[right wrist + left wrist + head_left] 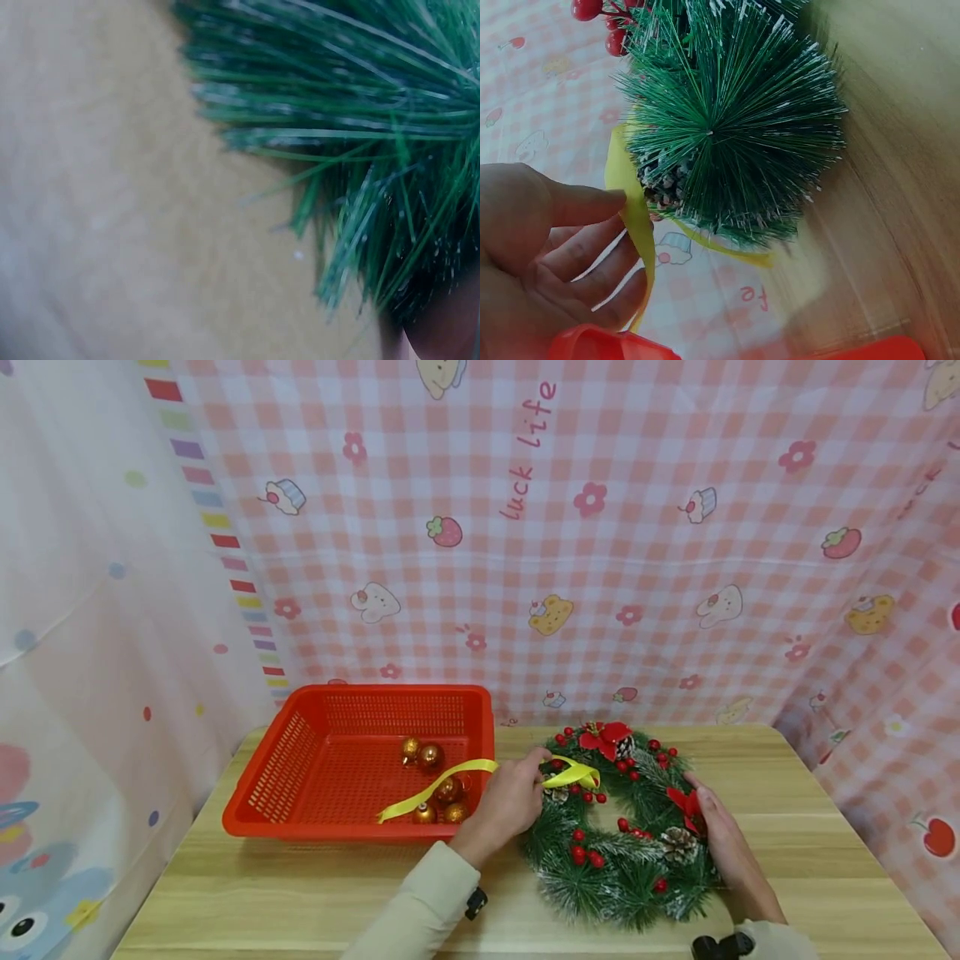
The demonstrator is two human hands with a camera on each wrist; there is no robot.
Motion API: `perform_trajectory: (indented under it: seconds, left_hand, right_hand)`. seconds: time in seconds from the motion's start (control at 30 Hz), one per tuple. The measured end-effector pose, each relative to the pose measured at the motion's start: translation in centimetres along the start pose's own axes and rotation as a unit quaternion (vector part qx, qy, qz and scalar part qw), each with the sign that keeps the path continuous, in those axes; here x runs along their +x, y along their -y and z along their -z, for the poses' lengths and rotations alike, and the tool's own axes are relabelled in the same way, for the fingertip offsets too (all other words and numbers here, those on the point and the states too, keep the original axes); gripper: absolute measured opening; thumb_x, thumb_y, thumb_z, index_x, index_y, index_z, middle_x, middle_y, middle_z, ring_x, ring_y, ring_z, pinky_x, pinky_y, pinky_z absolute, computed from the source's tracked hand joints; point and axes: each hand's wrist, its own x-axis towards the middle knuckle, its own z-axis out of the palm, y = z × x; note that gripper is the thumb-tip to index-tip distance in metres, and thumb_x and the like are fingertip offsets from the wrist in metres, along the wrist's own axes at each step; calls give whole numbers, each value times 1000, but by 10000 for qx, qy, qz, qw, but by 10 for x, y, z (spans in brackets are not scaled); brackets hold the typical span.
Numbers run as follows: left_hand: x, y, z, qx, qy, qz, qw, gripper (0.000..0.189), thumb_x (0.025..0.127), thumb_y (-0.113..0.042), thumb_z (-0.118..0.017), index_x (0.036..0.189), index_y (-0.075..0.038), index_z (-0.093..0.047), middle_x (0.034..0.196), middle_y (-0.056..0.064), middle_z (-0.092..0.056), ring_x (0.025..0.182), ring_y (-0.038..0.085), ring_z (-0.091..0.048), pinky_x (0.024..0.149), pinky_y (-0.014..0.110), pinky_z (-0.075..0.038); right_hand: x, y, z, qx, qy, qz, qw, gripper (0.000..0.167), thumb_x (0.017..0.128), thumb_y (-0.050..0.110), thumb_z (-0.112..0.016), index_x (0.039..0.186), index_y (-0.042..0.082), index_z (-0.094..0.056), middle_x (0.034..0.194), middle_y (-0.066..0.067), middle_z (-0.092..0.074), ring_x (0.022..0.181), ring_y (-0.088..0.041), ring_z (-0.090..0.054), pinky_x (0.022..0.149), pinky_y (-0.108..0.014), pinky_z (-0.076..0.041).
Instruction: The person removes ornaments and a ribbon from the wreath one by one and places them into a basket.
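A green Christmas wreath [630, 877] with red berries, red flowers and pinecones is on the right part of the table. My left hand [510, 802] pinches a yellow ribbon [468, 768] between thumb and fingers at the wreath's upper left. In the left wrist view the ribbon [636, 217] runs past the thumb, beside the frosted needles [720, 127]. One ribbon end hangs over the red basket; a loop lies on the wreath. My right hand [731, 852] holds the wreath's right edge, its fingers partly hidden. The right wrist view shows mostly blurred needles [337, 97].
To the left stands a red plastic basket [247, 806] with several gold baubles [430, 757] at its right side. Both basket and wreath are on a wooden table [840, 877]. A pink checked curtain [630, 560] hangs behind, and a white curtain [112, 610] hangs at left.
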Motion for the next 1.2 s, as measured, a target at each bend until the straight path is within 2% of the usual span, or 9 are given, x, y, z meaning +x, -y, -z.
perform_trajectory:
  seconds: [0.1, 0.2, 0.37, 0.43, 0.53, 0.67, 0.8, 0.97, 1.2]
  left_hand:
    - [0, 2, 0, -136, 22, -52, 9999, 34, 94, 3, -58, 127, -7, -59, 61, -2, -55, 45, 7, -40, 47, 20, -32]
    - [-1, 6, 7, -874, 167, 115, 9960, 33, 96, 1, -55, 128, -8, -58, 72, -3, -57, 54, 6, -46, 55, 20, -40]
    - [-4, 13, 35, -2861, 102, 577, 9564, 31, 99, -1, -54, 128, -14, -56, 94, 4, -64, 81, 16, -67, 62, 24, -47]
    - [-5, 16, 50, -3378, -78, 638, 9390, 30, 99, -2, -54, 126, -15, -56, 95, 7, -65, 78, 19, -67, 58, 25, -43]
    - [-6, 19, 70, -3800, -392, 635, 9220, 28, 99, -2, -55, 125, -14, -55, 95, 10, -66, 76, 18, -65, 62, 27, -42]
    - [-9, 20, 87, -4043, -525, 672, 9107, 26, 100, -3, -55, 124, -12, -55, 97, 12, -65, 83, 19, -69, 71, 37, -46]
    - [-7, 17, 89, -3919, -482, 682, 9162, 24, 99, -3, -57, 122, -10, -56, 97, 12, -66, 82, 18, -66, 75, 40, -49]
    - [0, 10, 78, -3460, -453, 623, 9351, 19, 97, -3, -59, 115, -8, -60, 95, 10, -68, 82, 18, -63, 71, 29, -49]
    - [2, -6, 58, -3074, 327, 188, 9508, 20, 99, -6, -58, 117, -15, -59, 97, 2, -68, 89, 22, -66, 78, 31, -52]
  right_hand:
    - [0, 1, -1, 42, -8, -27, 10000, 59, 109, 41, -17, 159, 9, -15, 163, -24, -6, 147, -49, -2, 108, -74, -6]
    - [0, 1, -1, 135, -24, -45, 9999, 60, 109, 41, -18, 159, 8, -16, 164, -23, -7, 147, -46, -2, 110, -71, -5]
    - [0, 1, -1, 175, -20, -31, 9998, 59, 110, 40, -18, 159, 8, -16, 164, -23, -7, 147, -45, -2, 111, -70, -4]
    - [0, 1, 0, 157, -4, -57, 9999, 59, 109, 40, -18, 159, 9, -15, 164, -23, -6, 147, -46, -1, 110, -71, -4]
    - [1, 0, 1, 141, 14, -121, 9998, 60, 109, 42, -17, 159, 10, -15, 164, -23, -6, 147, -47, -1, 110, -72, -3]
    - [0, -1, 2, 134, 47, -127, 9998, 60, 109, 42, -18, 160, 10, -14, 164, -22, -5, 148, -47, 0, 110, -72, -4]
    - [-1, -2, 3, 130, 48, -84, 9999, 59, 110, 41, -17, 160, 10, -13, 164, -22, -5, 148, -47, -1, 109, -72, -5]
    - [-1, 0, 1, 85, 6, -8, 10000, 58, 110, 39, -18, 159, 10, -15, 164, -23, -6, 147, -48, -2, 109, -72, -6]
    - [-1, 1, -1, 214, -50, 49, 9997, 57, 110, 38, -18, 159, 8, -16, 164, -23, -8, 147, -43, -4, 111, -68, -4]
